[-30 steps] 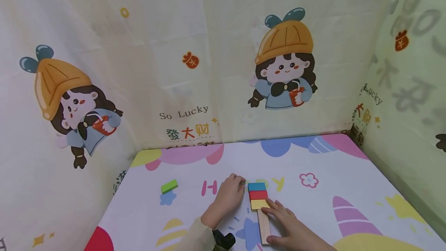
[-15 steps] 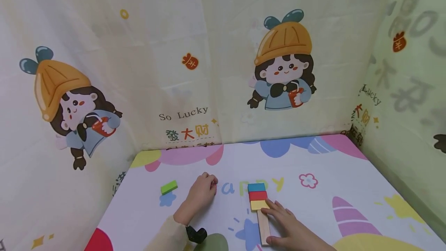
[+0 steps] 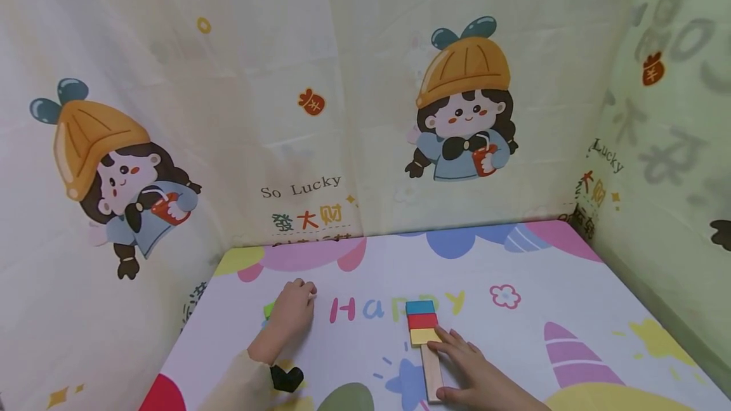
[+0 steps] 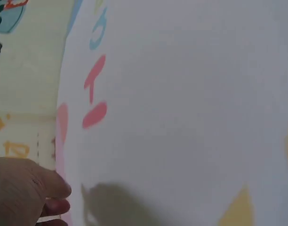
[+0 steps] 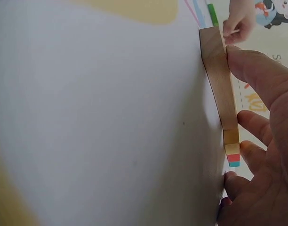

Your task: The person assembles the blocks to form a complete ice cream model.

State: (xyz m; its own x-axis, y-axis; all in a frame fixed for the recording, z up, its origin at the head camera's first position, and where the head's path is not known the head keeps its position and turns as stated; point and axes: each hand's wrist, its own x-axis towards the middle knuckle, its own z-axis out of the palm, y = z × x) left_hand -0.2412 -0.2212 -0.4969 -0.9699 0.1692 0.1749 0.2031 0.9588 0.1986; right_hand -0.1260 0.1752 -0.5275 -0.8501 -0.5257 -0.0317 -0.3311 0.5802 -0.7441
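My left hand (image 3: 293, 308), its fingers loosely bent, is over the left of the table, overlapping the green block (image 3: 268, 310) in the head view. Most of that block is hidden behind it. Nothing shows between these fingers. My right hand (image 3: 471, 370) rests against a plain wooden plank (image 3: 432, 374), thumb by its near end and forefinger by its far end. Beyond the plank, a yellow block (image 3: 424, 336), a red block (image 3: 423, 321) and a blue block (image 3: 420, 307) lie in a row. The right wrist view shows the plank (image 5: 219, 84) close to the thumb.
A white tablecloth (image 3: 502, 347) with coloured prints and "Happy" lettering covers the table. Printed cloth walls (image 3: 365, 113) stand behind it and on both sides. A dark wrist strap (image 3: 287, 378) sits at the left sleeve (image 3: 237, 385).
My left hand has moved left, from beside the row of coloured blocks to the green block, partly covering it now. The right hand, plank and row have stayed in place.
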